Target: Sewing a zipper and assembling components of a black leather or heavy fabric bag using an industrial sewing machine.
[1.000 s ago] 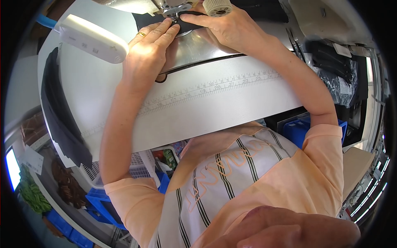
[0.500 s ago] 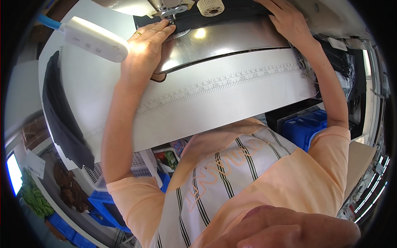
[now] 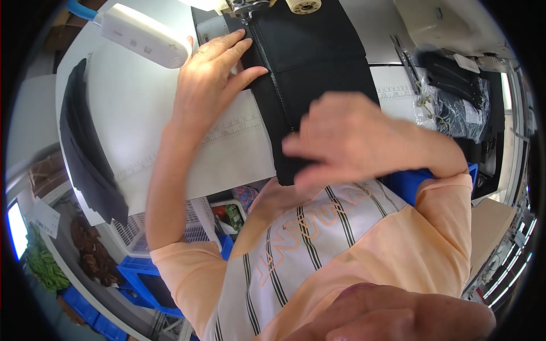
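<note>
A black fabric piece (image 3: 324, 74) lies under the sewing machine's presser foot (image 3: 245, 17) and reaches toward my body. A zipper (image 3: 274, 79) runs lengthwise near its left edge. My left hand (image 3: 211, 77) rests flat at that edge, fingers stretched toward the foot and thumb out near the zipper. Above the near part of the fabric is my right hand (image 3: 350, 136), smeared by motion; whether it grips anything cannot be made out. The near end of the zipper is close to its fingers.
A white lamp-like device (image 3: 145, 37) on a blue cable juts in at upper left. Dark cloth strips (image 3: 91, 142) hang over the table's left edge. Tweezers (image 3: 405, 62) and plastic-wrapped dark pieces (image 3: 460, 108) lie at right. A white basket (image 3: 196, 219) stands below.
The black fabric has come toward me, covering the metal plate and part of the ruler markings. My right hand has swept from the far right down to the near part; my left thumb has spread out.
</note>
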Available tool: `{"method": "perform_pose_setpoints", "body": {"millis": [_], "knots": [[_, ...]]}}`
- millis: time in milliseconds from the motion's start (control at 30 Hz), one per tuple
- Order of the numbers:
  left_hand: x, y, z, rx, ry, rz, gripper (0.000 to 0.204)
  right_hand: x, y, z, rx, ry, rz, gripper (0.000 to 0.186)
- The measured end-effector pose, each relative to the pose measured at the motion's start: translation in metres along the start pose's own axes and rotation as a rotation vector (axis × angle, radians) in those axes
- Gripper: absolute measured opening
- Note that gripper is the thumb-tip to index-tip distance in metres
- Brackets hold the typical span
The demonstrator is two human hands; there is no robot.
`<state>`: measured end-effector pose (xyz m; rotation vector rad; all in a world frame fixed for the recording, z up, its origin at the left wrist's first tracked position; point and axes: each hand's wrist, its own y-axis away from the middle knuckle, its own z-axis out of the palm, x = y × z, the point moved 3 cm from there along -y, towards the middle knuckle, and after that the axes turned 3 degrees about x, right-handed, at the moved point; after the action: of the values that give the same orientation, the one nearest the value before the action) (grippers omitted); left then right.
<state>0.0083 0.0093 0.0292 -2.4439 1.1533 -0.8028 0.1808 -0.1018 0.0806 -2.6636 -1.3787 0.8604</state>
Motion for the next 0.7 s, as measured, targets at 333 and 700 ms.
{"method": "perform_pose_setpoints", "body": {"millis": [333, 700], "knots": [[0.004, 0.000, 0.005, 0.061, -0.063, 0.043, 0.046, 0.111, -0.021, 0.007, 0.194, 0.441, 0.151, 0.058], [0.008, 0.005, 0.004, 0.020, -0.077, -0.031, 0.047, 0.026, 0.014, -0.065, 0.280, 0.635, 0.012, 0.037]]}}
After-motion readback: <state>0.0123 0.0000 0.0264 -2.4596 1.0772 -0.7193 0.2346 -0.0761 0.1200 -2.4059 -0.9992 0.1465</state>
